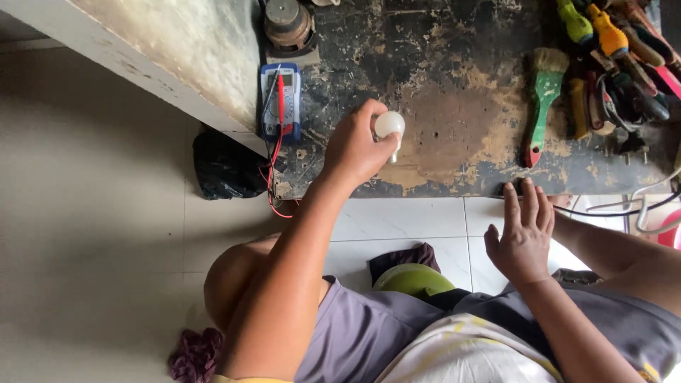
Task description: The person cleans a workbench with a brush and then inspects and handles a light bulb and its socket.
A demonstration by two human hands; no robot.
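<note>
My left hand (pixel 352 147) is closed around a small white light bulb (pixel 389 125), holding it over the worn, dark work board (pixel 454 78). Its metal base points down toward the board. My right hand (pixel 523 234) hovers open above the white floor tiles, fingers spread, fingertips near the front edge of the board and touching nothing.
A blue multimeter (pixel 280 101) with red and black leads lies left of the bulb. A green-handled brush (pixel 543 99) and a heap of screwdrivers and tools (pixel 617 64) lie at the right. A round metal part (pixel 288 25) sits at the back. A black bag (pixel 227 167) is on the floor.
</note>
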